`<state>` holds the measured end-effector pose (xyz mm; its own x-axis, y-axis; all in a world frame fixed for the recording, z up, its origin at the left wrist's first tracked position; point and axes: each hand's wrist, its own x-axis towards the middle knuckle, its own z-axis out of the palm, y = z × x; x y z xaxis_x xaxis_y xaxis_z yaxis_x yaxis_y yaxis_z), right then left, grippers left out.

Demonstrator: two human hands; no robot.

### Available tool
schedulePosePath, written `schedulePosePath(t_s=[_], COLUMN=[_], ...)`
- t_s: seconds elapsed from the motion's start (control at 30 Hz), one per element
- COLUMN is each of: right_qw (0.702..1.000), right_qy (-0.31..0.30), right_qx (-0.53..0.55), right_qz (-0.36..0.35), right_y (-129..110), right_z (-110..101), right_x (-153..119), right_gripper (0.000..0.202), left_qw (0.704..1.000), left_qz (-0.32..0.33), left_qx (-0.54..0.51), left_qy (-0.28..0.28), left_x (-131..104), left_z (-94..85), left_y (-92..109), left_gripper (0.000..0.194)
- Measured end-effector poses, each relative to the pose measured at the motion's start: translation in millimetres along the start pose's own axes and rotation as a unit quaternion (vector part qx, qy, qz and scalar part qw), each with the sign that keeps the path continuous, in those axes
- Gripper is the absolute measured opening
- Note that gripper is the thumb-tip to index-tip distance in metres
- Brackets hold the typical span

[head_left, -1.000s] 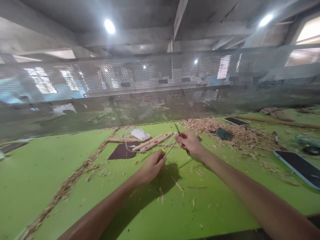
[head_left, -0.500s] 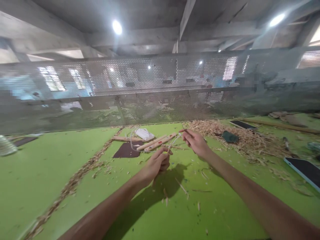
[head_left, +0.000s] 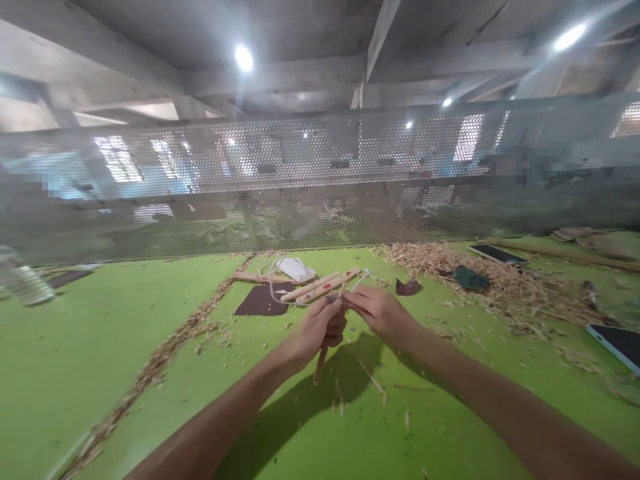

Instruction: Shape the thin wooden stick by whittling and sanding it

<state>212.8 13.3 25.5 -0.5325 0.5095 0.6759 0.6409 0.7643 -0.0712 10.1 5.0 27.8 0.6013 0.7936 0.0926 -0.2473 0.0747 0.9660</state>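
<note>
Workshop: wood shavings (head_left: 540, 293) on green bench (head_left: 125, 293), perf. screen (head_left: 310, 160), conc. beams (head_left: 280, 79)

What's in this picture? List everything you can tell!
table: 1, green, foreground
screen: 1, grey, behind table
lamps: several, white, overhead
shavings: many, tan, across table
phones: 2, dark-faced, right
scraps: 2, green and brown, right
bottle: 1, clear, left edge
sheets: 2, dark brown, left
sticks: 2, pale, centre
bundle: 1, white, behind sticks
cord: count unclear, white, centre
pole: 1, tan, far right
held stick: 1, brown, centre
left hand: 1, bare, around held stick
right hand: 1, bare, centre
</note>
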Motion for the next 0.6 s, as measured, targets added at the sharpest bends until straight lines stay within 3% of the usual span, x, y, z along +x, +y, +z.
schedulePosePath(t_s=[0.2,0.6], right_qw=[0.998,0.996], right_qy=[0.01,0.014], right_qx=[-0.055,-0.084], right_qz=[-0.015,0.015], right_y=[-1,-12], right_z=[-2,-3], right_x=[1,3], right_gripper=[0.041,0.04], left_qw=[0.998,0.982], left_qz=[0.005,0.04], left_qx=[0.054,0.146], left_qy=[0.013,0.111], left_x=[1,6], left_z=[3.9,0.5], left_y=[3,-4], left_gripper=[0.052,0.05])
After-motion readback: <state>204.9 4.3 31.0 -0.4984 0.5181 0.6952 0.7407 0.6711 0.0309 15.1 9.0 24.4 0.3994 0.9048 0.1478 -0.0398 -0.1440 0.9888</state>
